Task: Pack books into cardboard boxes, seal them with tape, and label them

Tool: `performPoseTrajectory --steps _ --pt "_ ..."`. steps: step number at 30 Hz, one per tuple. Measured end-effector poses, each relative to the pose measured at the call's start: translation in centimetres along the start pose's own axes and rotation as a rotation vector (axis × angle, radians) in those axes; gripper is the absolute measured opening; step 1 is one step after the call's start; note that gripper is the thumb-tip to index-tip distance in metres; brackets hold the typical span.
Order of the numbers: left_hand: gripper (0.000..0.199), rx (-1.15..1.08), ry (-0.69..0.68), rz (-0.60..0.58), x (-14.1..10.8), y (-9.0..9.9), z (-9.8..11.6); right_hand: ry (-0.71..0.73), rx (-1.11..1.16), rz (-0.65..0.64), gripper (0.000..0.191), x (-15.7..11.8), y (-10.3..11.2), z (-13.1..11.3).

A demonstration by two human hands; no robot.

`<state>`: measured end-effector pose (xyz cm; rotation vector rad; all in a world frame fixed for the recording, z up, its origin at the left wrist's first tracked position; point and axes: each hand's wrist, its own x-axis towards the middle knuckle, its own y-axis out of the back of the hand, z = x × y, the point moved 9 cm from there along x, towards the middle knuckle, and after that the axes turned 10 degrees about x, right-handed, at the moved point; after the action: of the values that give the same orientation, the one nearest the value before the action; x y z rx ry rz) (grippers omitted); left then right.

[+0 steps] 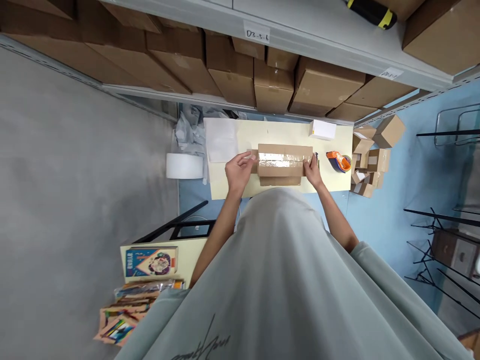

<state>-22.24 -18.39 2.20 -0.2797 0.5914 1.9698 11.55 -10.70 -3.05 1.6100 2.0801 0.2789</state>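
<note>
A brown cardboard box (285, 162) with shiny clear tape along its top lies on the cream table in front of me, flaps sticking out on its left and near sides. My left hand (239, 172) has its fingers bent together on the flap at the left end. At the right end, my right hand (312, 171) grips the box edge, its thumb on top and its other fingers partly hidden. Just right of that hand sits an orange and blue tape dispenser (338, 162). A small dark object beside the right fingers is too small to name.
A white carton (323, 129) and white sheets (221, 140) lie on the table (247, 189). Shelves above hold brown boxes (273, 86) and a black-yellow tool (372, 12). Small boxes (378, 160) are piled right. Left are a white roll (184, 166) and a book (151, 262).
</note>
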Motion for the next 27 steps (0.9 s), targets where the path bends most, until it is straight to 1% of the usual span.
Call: performPoseTrajectory --steps 4,6,11,16,19,21,27 --pt "0.063 -0.172 0.021 -0.100 -2.1 0.2 2.5 -0.041 0.076 0.022 0.086 -0.8 -0.2 0.1" --pt "0.065 -0.216 0.024 -0.141 -3.5 0.2 4.1 -0.034 0.089 0.023 0.089 -0.9 -0.3 0.1" --pt "0.059 -0.279 -0.014 -0.212 -6.5 0.1 8.5 -0.028 0.071 0.019 0.094 -0.7 -0.3 0.3" --pt "0.046 -0.317 -0.079 -0.239 -8.6 0.2 11.9 -0.011 0.089 0.002 0.094 -0.6 -0.5 -0.1" --pt "0.037 -0.315 -0.106 -0.250 -9.4 0.2 13.2 -0.018 0.104 0.001 0.094 -0.7 -0.4 -0.5" --pt "0.035 -0.304 -0.112 -0.247 -9.7 0.1 13.7 -0.012 0.111 0.003 0.093 -0.8 -0.3 -0.9" --pt "0.035 -0.254 -0.099 -0.246 -10.1 -0.2 14.0 -0.028 0.110 0.003 0.096 -0.8 -0.3 -1.5"
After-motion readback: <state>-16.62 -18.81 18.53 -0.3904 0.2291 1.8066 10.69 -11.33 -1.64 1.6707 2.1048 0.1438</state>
